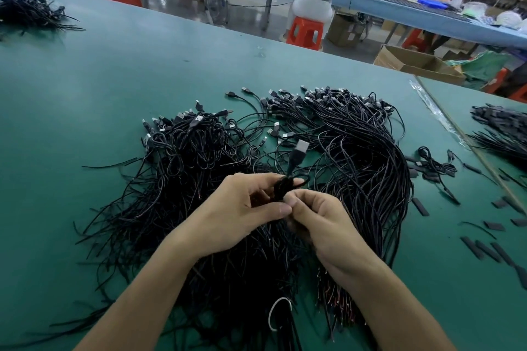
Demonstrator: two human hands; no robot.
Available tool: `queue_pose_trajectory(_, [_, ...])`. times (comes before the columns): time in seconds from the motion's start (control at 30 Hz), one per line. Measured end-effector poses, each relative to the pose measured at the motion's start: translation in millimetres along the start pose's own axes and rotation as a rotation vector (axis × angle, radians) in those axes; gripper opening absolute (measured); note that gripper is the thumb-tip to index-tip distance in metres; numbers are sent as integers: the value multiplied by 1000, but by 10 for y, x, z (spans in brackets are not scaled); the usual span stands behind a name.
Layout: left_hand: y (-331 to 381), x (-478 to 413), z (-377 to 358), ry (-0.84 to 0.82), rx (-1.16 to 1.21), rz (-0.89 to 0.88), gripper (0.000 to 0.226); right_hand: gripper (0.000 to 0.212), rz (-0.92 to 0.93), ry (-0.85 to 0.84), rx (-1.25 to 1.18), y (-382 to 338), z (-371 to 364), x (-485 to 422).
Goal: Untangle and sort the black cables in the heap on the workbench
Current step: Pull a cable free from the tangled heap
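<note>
A desk (142, 65) in a workshop carries the heap (199, 157) of black cables. Over the heap's near middle, the left hand (245, 208) and right hand (322, 222) both pinch one coiled cable (285, 186). Its plug (300, 151) points up and away, long axis near upright. Untangling is in hand; next, I judge, the cable needs teasing open and pulling free.

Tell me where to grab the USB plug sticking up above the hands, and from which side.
Likely best grip: the black moulded body of the USB plug, just below its metal shell, pinched from above. It stands tilted up, clear of the heap, while the left hand and right hand hold the coiled cable beneath it.
</note>
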State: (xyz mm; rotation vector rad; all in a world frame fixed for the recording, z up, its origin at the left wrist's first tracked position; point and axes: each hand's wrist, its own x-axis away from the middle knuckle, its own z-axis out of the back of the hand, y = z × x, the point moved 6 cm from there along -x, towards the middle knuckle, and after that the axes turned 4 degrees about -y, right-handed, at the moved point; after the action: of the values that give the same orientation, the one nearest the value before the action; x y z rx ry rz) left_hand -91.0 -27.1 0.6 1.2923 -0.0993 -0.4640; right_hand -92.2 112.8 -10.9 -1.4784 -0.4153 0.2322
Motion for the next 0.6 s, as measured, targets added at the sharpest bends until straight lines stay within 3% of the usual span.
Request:
queue_pose_trajectory(0.1, [-81,8,121,87,-28,70,35,19,-86,-52,1,46,17,-42])
queue_pose_trajectory(0.17, [-114,3,197,176,-13,108,26,17,-79,30,205,29,118,-106])
queue_pose_trajectory(0.27, [-173,36,448,443,-65,175,25,18,-9,238,600,-42,368,-207])
queue_pose_trajectory(0.4, [-244,202,862,824,-247,210,27,44,-174,328,1101,37,664,-330])
queue_pose_trajectory(0.5, [-323,243,1011,938,-445,211,26,49,-335,333,1123,158,786,-410])
queue_pose_trajectory(0.6, [-395,201,1036,965,-536,211,23,47,-379,375,1134,190,839,-496])
